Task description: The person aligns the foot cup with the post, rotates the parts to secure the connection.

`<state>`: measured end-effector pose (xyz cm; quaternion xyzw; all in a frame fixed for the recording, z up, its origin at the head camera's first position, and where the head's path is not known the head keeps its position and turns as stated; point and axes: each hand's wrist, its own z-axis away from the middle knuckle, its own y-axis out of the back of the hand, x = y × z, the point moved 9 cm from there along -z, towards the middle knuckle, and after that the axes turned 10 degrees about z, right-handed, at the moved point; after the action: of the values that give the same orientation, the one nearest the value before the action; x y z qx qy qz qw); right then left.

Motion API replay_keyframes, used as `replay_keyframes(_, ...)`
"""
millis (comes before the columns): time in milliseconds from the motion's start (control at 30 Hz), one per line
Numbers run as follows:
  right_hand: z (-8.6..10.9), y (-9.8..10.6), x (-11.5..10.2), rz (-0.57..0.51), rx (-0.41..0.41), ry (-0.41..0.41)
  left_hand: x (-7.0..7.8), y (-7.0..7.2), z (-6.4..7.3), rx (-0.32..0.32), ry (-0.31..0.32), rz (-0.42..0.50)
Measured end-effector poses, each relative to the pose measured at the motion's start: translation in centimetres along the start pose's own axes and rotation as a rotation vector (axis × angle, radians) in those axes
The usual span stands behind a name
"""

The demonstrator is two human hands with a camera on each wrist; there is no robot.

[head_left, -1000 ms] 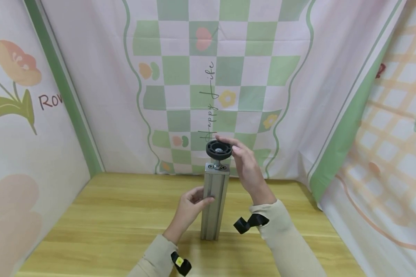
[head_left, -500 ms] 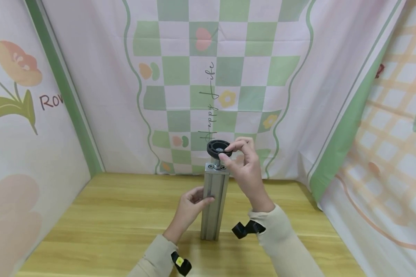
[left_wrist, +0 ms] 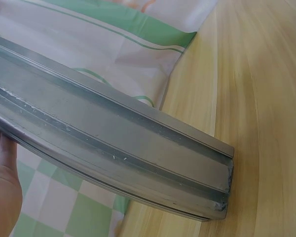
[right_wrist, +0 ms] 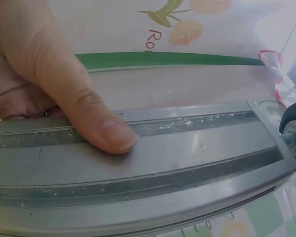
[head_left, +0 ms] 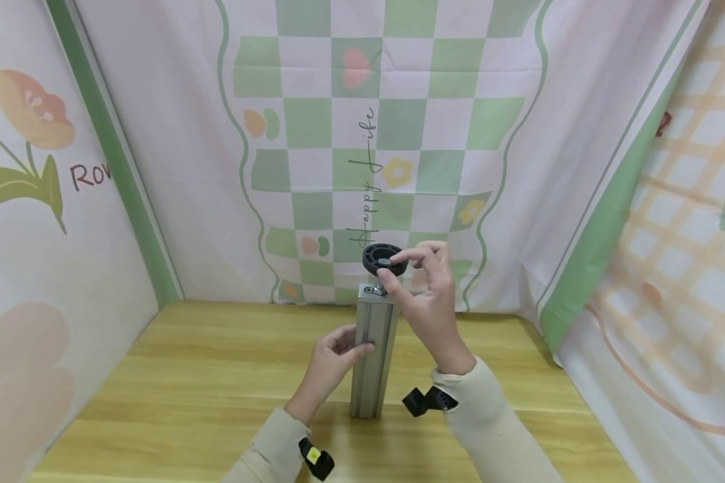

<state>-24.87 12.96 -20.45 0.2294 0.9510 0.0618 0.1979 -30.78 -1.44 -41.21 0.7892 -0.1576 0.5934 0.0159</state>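
A grey aluminium profile (head_left: 371,362) stands upright on the table, grooves running along its length. A black round levelling foot (head_left: 374,249) sits on a threaded stem at its top end. My left hand (head_left: 332,359) grips the profile around the middle, thumb across the near face; that thumb (right_wrist: 101,121) shows large in the right wrist view. My right hand (head_left: 429,288) pinches the foot's right rim between thumb and index finger, hiding part of it. In the left wrist view, the profile's lower end (left_wrist: 219,182) meets the wood, and part of a hand (left_wrist: 2,187) shows at the left edge.
The table top (head_left: 217,376) is yellowish wood. Printed curtains (head_left: 187,201) with green checks and flowers hang at the back and both sides. Black straps (head_left: 317,459) circle both sleeves. White flecks lie in the profile's grooves.
My right hand has gone from straighter fingers beside the foot to a pinch on its rim. The foot has shifted slightly right and tilts a little. My left hand stays put.
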Motion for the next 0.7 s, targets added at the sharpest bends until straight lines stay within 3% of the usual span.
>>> replay_keyframes(133, 0.0, -0.2, 2.3, -0.037, -0.051, -0.073, -0.1, 0.0, 0.0, 0.004, 0.007, -0.007)
replay_keyframes(300, -0.2, -1.8, 4.0, -0.24, -0.271, -0.212, -0.1, 0.0, -0.1, 0.006, 0.011, 0.002)
replay_keyframes(400, 0.0, -2.8, 4.2, -0.373, -0.374, -0.246, -0.1, 0.0, -0.1, 0.007, 0.009, 0.002)
replay_keyframes(533, 0.0, -3.3, 4.0, -0.489, -0.409, -0.229, -0.1, 0.0, -0.1, 0.007, 0.006, -0.001)
replay_keyframes(700, 0.1, -3.3, 4.1, -0.507, -0.39, -0.224, -0.2, 0.1, 0.0, 0.011, 0.014, -0.004)
